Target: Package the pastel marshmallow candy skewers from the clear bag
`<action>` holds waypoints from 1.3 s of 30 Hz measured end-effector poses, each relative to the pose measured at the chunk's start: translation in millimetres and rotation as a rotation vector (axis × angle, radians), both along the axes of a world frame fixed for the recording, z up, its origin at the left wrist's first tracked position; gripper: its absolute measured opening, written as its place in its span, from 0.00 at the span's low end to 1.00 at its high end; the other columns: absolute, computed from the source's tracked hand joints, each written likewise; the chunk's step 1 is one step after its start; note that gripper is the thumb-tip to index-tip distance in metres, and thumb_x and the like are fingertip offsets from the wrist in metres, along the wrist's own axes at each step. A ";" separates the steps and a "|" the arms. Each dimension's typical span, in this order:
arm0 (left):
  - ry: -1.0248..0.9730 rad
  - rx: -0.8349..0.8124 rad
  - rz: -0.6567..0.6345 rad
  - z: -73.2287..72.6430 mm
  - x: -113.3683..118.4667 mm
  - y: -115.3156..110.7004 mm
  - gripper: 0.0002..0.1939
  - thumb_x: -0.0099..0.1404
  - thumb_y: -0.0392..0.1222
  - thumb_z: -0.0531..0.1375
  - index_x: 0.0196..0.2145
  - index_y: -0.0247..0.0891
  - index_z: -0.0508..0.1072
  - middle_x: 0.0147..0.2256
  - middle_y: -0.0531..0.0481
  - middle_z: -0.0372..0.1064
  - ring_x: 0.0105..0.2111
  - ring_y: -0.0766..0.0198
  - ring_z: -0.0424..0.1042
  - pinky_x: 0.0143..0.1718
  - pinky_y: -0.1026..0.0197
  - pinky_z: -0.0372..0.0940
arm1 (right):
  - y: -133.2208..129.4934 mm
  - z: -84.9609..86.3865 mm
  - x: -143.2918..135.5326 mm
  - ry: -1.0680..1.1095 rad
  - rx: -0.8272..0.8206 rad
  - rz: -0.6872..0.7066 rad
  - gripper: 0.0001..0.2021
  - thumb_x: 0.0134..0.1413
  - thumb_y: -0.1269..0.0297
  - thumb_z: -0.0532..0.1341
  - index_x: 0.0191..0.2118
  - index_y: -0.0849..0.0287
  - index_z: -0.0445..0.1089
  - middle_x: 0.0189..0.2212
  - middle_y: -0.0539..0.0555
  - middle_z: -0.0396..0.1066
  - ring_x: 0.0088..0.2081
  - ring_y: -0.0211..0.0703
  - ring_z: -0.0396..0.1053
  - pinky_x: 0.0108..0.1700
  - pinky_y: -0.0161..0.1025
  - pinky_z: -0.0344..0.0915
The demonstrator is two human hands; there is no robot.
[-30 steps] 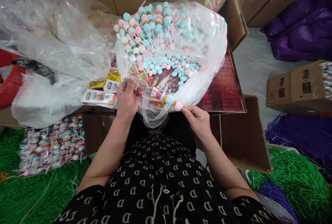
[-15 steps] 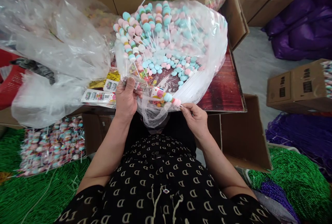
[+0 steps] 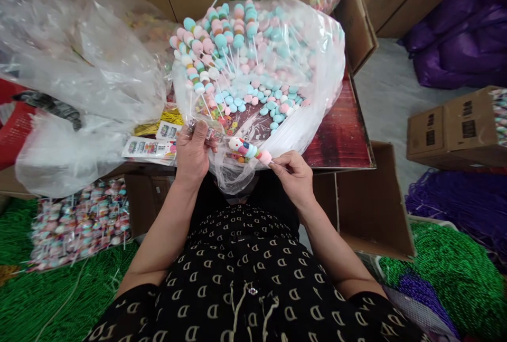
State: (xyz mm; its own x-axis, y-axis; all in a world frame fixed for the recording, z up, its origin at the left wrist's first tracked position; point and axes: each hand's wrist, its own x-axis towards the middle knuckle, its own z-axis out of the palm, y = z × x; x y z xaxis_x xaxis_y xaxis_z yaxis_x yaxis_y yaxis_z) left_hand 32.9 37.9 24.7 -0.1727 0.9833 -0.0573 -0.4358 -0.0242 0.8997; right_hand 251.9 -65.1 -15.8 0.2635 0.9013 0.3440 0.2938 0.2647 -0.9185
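Note:
My left hand [image 3: 193, 149] is closed on a small clear printed wrapper [image 3: 217, 135], fingers wrapped round its end. A candy skewer [image 3: 253, 150] with blue, green and pink pieces lies between my hands, its printed end towards the wrapper. My right hand [image 3: 293, 176] pinches the skewer at its pink end; the stick is mostly hidden by the fingers. Just beyond, a large clear plastic bag [image 3: 327, 99] holds loose pastel candies [image 3: 279, 107]. Several threaded candy skewers [image 3: 238, 25] lean on the bag with their white sticks towards me.
Printed cards [image 3: 146, 148] and yellow ties [image 3: 170, 116] lie left of my left hand. A crumpled plastic bag [image 3: 91, 62] covers the table's left side. An opened carton [image 3: 372, 210] stands below the table [image 3: 328, 146] at right. Packed candy skewers [image 3: 83, 220] lie lower left.
My right hand has shifted slightly left, and the skewer has moved with it towards the wrapper. My left hand keeps its hold in nearly the same place.

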 end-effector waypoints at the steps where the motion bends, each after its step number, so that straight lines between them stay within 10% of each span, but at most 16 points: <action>1: 0.001 0.006 0.001 0.1 0.0 -0.2 0.20 0.54 0.53 0.77 0.29 0.41 0.73 0.20 0.60 0.70 0.15 0.73 0.66 0.14 0.68 0.59 | 0.3 -0.7 -0.3 -0.002 0.009 0.005 0.04 0.58 0.64 0.71 0.31 0.53 0.79 0.27 0.48 0.72 0.30 0.40 0.68 0.34 0.38 0.65; 14: 0.041 0.072 -0.006 1.3 0.7 0.7 0.20 0.56 0.55 0.75 0.29 0.42 0.73 0.23 0.58 0.71 0.19 0.72 0.68 0.18 0.67 0.61 | -1.0 -3.0 -2.5 -0.098 0.005 -0.044 0.06 0.62 0.60 0.68 0.34 0.53 0.81 0.27 0.49 0.77 0.28 0.40 0.70 0.33 0.38 0.68; 28: -0.013 0.157 -0.169 51.5 23.8 -17.0 0.14 0.63 0.54 0.72 0.35 0.43 0.78 0.32 0.51 0.79 0.40 0.56 0.83 0.45 0.53 0.77 | 6.9 -2.8 -30.4 0.241 -0.026 0.062 0.05 0.60 0.58 0.69 0.36 0.52 0.80 0.30 0.48 0.78 0.32 0.40 0.74 0.37 0.38 0.70; 39: -0.019 0.152 -0.228 42.2 31.1 -25.4 0.14 0.67 0.55 0.68 0.35 0.42 0.76 0.33 0.50 0.80 0.40 0.56 0.82 0.42 0.54 0.77 | 5.0 -9.1 -27.2 -0.158 0.048 -0.049 0.15 0.67 0.51 0.61 0.35 0.51 0.81 0.31 0.55 0.83 0.31 0.46 0.78 0.38 0.42 0.75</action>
